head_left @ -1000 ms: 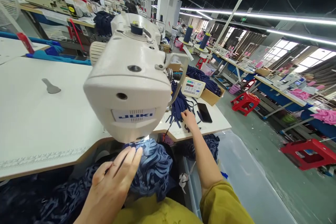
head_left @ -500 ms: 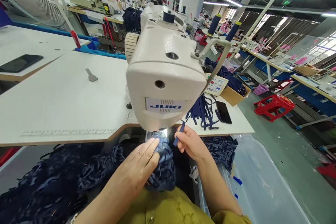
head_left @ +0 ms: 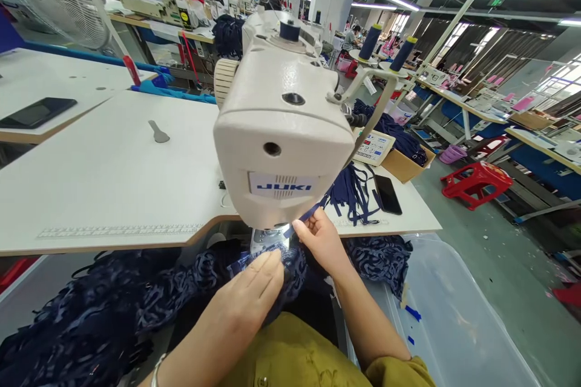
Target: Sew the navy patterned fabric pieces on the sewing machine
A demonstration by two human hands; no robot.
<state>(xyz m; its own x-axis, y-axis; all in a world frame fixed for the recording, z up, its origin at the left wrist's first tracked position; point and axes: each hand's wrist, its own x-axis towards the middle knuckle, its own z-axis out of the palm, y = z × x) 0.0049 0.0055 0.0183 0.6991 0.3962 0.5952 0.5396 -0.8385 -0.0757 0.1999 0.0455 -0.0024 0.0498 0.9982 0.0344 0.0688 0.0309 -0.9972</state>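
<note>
In front of me stands a white sewing machine (head_left: 281,133), its lamp lighting the area under the head. My left hand (head_left: 254,290) is closed on navy patterned fabric (head_left: 297,266), fingers pressed together just below the needle area; the thumb side is partly hidden. To its right, my right hand (head_left: 323,242) pinches a narrow navy strap (head_left: 310,212) between thumb and fingers. One end of that strap reaches toward the lit area under the machine head. The needle itself is hidden behind the head.
More navy straps (head_left: 351,196) lie beside a black phone (head_left: 387,195) on the white table (head_left: 109,181). A flat metal piece (head_left: 158,132) rests at left. Patterned fabric heaps (head_left: 91,308) hang below the edge. A clear plastic bin (head_left: 458,314) stands at right, near a red stool (head_left: 476,184).
My right hand has moved up and left, bringing the strap from hanging upright to slanting toward the needle area. My left hand has shifted slightly down and right with the fabric.
</note>
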